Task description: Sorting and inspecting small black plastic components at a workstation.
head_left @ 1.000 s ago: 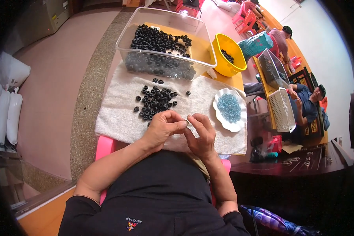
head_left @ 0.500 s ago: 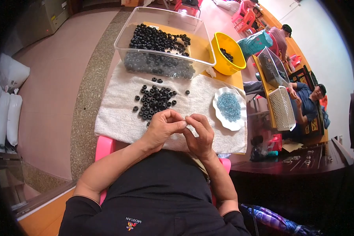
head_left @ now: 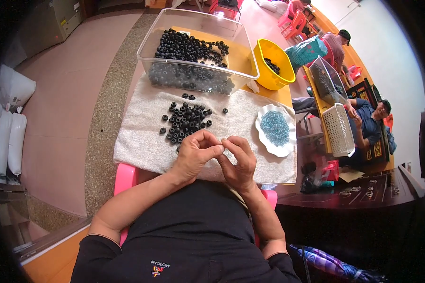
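Observation:
My left hand (head_left: 196,154) and my right hand (head_left: 238,161) meet above the near part of a white towel (head_left: 141,137). Thumb and fingers are pinched on both, with the fingertips almost touching. Whatever lies between them is hidden or too small to make out. Just beyond my left hand is a loose pile of small black ring-like pieces (head_left: 188,120), a few strays around it. To the right of my right hand, a white scalloped dish (head_left: 280,152) holds tiny pale blue bead-like pieces (head_left: 275,128).
A clear plastic bin (head_left: 198,66) with many black pieces stands at the towel's far edge. Beside it is a yellow tub (head_left: 283,78) with more. Farther right, two people sit at another table with a white perforated basket (head_left: 337,129). White sacks (head_left: 9,137) stand far left.
My right hand has shifted very slightly, and its fingers stay pinched near the left fingertips. The pile, dish and containers have not moved.

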Demonstrator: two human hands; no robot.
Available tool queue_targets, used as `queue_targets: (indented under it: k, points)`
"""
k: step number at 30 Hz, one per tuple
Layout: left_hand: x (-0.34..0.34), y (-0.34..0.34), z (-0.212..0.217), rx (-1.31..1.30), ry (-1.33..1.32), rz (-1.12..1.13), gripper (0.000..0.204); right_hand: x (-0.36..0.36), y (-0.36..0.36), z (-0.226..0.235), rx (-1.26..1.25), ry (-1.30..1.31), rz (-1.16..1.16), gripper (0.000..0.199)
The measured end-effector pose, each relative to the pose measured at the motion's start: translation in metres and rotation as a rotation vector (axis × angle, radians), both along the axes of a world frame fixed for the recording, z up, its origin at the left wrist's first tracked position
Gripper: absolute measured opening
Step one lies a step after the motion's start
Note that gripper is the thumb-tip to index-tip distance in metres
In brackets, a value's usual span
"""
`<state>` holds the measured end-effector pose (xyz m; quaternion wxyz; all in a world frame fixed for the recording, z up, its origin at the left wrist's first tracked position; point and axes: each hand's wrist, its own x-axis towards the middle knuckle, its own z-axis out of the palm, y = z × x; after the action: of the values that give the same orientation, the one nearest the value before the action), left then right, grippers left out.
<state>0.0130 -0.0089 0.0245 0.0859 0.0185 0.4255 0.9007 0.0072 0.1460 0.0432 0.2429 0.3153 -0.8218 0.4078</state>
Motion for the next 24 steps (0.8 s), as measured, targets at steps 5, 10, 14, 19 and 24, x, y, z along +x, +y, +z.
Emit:
queue_targets:
  k: [5,10,14,19,24]
  points:
    - [0.0013,0.0003,0.0007,0.013,0.001,0.017,0.008,0.0001,-0.0024,-0.0007,-0.018,-0.003,-0.006,0.042]
    - [0.0020,0.0005,0.0013,0.034,0.002,0.015,0.008,0.0019,-0.0061,0.0018,0.001,0.078,-0.039,0.042]
    - [0.0012,0.0008,-0.0005,0.027,0.008,0.004,0.009,0.0017,-0.0073,0.0001,0.007,0.205,-0.064,0.043]
    - [0.0010,-0.0011,-0.0004,-0.015,0.017,-0.027,0.009,0.0017,-0.0058,0.0012,-0.022,0.199,-0.073,0.045]
    - [0.0006,-0.0008,0.0007,0.010,-0.009,-0.056,0.009,-0.0001,-0.0022,0.0000,-0.017,0.172,-0.071,0.045]
